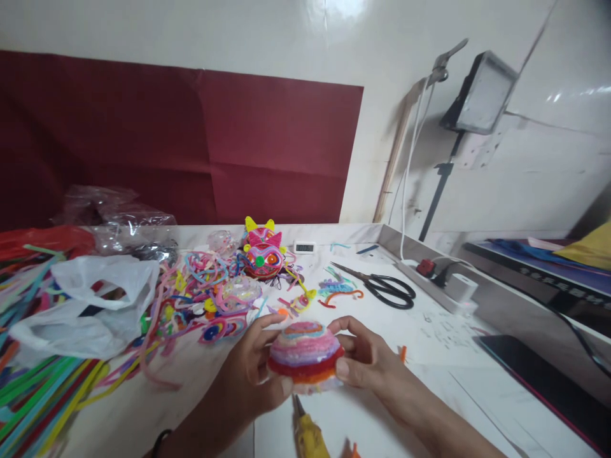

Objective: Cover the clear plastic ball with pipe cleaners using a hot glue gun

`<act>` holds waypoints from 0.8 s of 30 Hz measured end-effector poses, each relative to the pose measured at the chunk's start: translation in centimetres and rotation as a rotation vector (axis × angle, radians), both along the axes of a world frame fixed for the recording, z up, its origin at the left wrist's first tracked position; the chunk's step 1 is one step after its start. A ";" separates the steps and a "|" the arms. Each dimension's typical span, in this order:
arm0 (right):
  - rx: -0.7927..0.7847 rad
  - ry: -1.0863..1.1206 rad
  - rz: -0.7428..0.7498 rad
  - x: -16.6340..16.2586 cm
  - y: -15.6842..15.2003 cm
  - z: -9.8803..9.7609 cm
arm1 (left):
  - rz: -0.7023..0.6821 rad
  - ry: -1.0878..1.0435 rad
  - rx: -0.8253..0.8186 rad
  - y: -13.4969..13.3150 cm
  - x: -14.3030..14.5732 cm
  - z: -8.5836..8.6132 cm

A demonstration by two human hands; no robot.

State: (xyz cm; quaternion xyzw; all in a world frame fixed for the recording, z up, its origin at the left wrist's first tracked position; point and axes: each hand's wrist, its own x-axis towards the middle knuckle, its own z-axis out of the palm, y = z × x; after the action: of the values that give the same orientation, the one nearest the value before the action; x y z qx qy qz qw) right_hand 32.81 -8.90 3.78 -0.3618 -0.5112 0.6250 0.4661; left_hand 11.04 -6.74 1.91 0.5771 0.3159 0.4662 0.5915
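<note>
A small dome covered in coiled pipe cleaners (307,356), striped pink, lilac, red and orange, is held a little above the table. My left hand (255,362) grips its left side, thumb low at the front and fingers curled behind. On its right side, my right hand (365,353) pinches it between thumb and fingers. Just below the dome, the dark nozzle of a yellow hot glue gun (310,436) points up toward it. Behind my hands lies a small figure of pipe cleaners (302,301).
Black-handled scissors (382,284) lie right of centre. A colourful animal-head craft (262,254) stands at the back near a small digital clock (304,247). Loose pipe cleaners (62,394) and a white plastic bag (114,286) crowd the left. A power strip (439,286) and black phone (539,381) are right.
</note>
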 end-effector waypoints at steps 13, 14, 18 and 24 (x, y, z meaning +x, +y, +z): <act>0.011 0.001 0.021 0.0 0.1 0.0 | -0.043 0.011 0.011 0.0 -0.4 -0.1; 0.011 0.001 0.025 0.0 0.1 0.0 | -0.040 0.022 0.017 0.0 -0.4 -0.1; 0.009 -0.008 0.033 0.1 0.1 0.0 | -0.079 0.093 0.080 0.5 -0.8 -0.4; 0.007 -0.019 0.032 0.0 0.0 0.1 | -0.147 0.199 0.173 1.3 -1.5 -0.7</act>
State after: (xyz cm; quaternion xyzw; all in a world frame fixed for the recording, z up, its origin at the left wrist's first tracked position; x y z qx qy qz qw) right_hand 32.84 -8.88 3.91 -0.3578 -0.5236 0.6271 0.4522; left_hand 9.56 -5.39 1.24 0.6909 0.2883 0.3878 0.5377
